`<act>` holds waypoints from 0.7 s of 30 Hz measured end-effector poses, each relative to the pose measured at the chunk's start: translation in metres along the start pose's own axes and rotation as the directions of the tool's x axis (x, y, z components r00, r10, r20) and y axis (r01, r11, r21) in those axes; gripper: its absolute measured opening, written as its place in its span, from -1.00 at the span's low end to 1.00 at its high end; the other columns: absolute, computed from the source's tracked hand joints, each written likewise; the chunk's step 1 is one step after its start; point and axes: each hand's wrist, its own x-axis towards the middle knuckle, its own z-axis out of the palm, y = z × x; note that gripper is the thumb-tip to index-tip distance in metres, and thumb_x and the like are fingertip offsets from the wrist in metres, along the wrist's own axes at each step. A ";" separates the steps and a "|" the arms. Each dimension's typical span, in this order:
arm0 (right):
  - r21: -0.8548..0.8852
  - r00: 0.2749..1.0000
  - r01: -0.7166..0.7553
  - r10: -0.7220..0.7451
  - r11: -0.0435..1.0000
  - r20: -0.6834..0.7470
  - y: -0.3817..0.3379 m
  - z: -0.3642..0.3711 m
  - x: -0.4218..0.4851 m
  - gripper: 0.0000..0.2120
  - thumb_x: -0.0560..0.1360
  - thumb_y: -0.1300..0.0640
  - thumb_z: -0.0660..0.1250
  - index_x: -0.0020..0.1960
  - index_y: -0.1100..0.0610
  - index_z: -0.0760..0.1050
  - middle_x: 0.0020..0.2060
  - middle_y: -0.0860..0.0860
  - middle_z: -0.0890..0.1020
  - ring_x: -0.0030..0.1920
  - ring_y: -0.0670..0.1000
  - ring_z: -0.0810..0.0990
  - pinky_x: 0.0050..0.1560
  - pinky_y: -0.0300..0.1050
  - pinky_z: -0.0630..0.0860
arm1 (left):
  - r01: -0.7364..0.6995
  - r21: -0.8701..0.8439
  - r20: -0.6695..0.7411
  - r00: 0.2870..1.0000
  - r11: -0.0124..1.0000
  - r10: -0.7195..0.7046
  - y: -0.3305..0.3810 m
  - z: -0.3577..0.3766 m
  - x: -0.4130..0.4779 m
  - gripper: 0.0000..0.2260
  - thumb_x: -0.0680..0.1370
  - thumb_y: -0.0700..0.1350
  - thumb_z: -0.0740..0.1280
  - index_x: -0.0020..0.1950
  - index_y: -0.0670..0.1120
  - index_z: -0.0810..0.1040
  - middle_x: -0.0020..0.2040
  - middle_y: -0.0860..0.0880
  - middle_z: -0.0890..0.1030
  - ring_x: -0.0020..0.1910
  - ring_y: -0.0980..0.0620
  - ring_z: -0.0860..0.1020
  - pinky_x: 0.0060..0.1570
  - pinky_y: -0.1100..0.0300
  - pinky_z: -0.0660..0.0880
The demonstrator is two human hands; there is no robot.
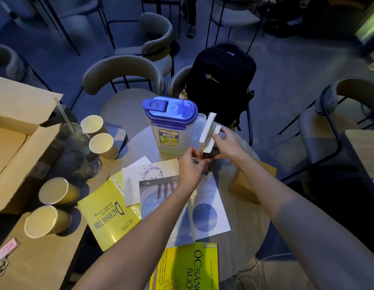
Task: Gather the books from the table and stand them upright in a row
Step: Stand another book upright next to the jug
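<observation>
Two books [209,132] stand upright on the round table [140,139], right beside a clear pitcher with a blue lid [170,124]. My right hand [228,143] grips the nearer, dark-covered book from the right. My left hand [191,166] pinches its lower edge from the left. Several books lie flat nearer me: a yellow one [106,214] at the left, a white one [140,174], a dark blue one [154,195], a white one with a blue circle [209,210] and a yellow-green one [188,268] at the front edge.
Several paper cups [102,145] and glasses stand on the left, next to an open cardboard box [16,139]. A brown packet [246,187] lies right of the books. Chairs ring the table; a black backpack [221,80] sits on one behind the pitcher.
</observation>
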 end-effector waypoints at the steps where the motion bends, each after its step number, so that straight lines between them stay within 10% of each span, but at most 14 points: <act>1: -0.002 1.000 0.000 0.000 1.000 0.001 0.000 0.001 0.001 -0.64 0.70 0.05 0.19 0.48 0.01 0.33 0.22 0.18 0.66 0.14 0.21 0.70 -0.01 0.33 0.68 | -0.019 0.014 0.011 1.000 1.000 0.019 -0.001 -0.002 0.002 -0.78 0.48 -0.25 0.50 -0.11 -0.12 0.45 -0.18 -0.08 0.63 -0.19 -0.08 0.68 -0.14 -0.07 0.66; 21: 0.005 0.996 0.063 -0.063 0.998 -0.056 -0.001 0.003 0.008 -0.63 0.71 0.12 0.18 0.50 0.11 0.34 0.28 0.18 0.60 0.21 0.22 0.65 0.14 0.35 0.62 | -0.069 0.090 0.066 0.996 0.993 0.063 -0.005 -0.010 0.023 -0.80 0.49 -0.26 0.48 -0.19 -0.16 0.46 -0.22 -0.07 0.65 -0.29 0.23 0.62 -0.34 0.42 0.52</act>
